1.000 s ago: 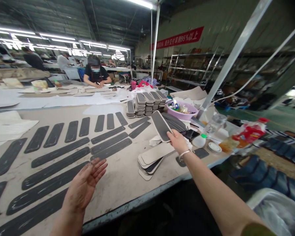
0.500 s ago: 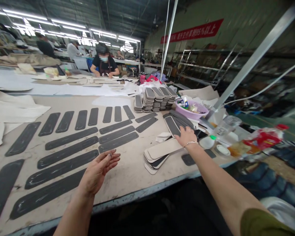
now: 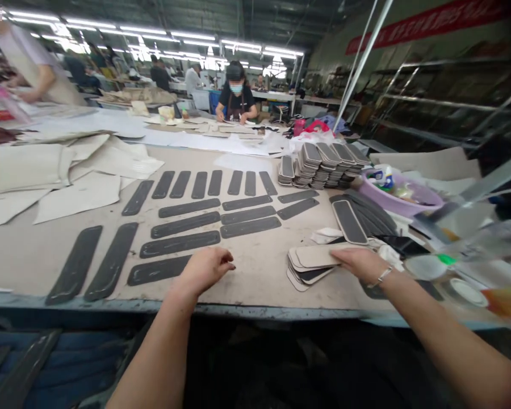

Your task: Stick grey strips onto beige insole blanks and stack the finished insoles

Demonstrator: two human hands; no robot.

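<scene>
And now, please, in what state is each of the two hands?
Left hand: partly open, loosely curled, nothing visible in it.
Right hand: at the end of a rounded beige strip; whether it grips cannot be told.

The right hand (image 3: 361, 264) has its fingertips on the right end of the top pale strip (image 3: 310, 257) of a small, uneven pile; whether they pinch it or merely rest there is hard to make out. The left hand (image 3: 208, 267), fingers loosely curled, is at the right end of the nearest dark strip (image 3: 157, 271). More glossy dark strips lie in rows across the bench (image 3: 251, 287). Beyond the pile, a pale-rimmed grey panel (image 3: 350, 222) leans against a fan of dark pieces (image 3: 372, 213). Behind stand stacked panels (image 3: 323, 165) beside a purple basin (image 3: 392, 201). Across the bench, a masked co-worker (image 3: 237, 102) bends over pale pieces.
</scene>
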